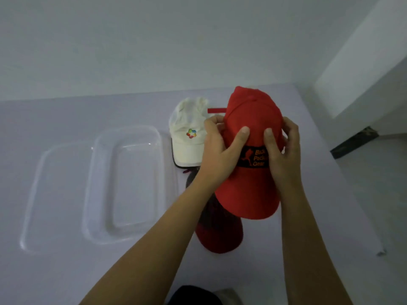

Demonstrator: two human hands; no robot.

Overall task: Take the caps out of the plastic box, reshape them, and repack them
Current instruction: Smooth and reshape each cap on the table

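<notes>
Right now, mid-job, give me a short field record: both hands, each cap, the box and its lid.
left hand: grips red cap, thumb on the crown front
right hand: grips the same cap, thumb on the crown front
red cap: held above the table, brim toward the camera
white cap: on table, right of plastic box
dark cap: on table, partly hidden by the left arm
plastic box: no caps inside
lid: off, left of box

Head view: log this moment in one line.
step: reshaping | red fabric baseball cap: held | left hand: grips crown | right hand: grips crown | clear plastic box: open | white fabric cap: on table
</notes>
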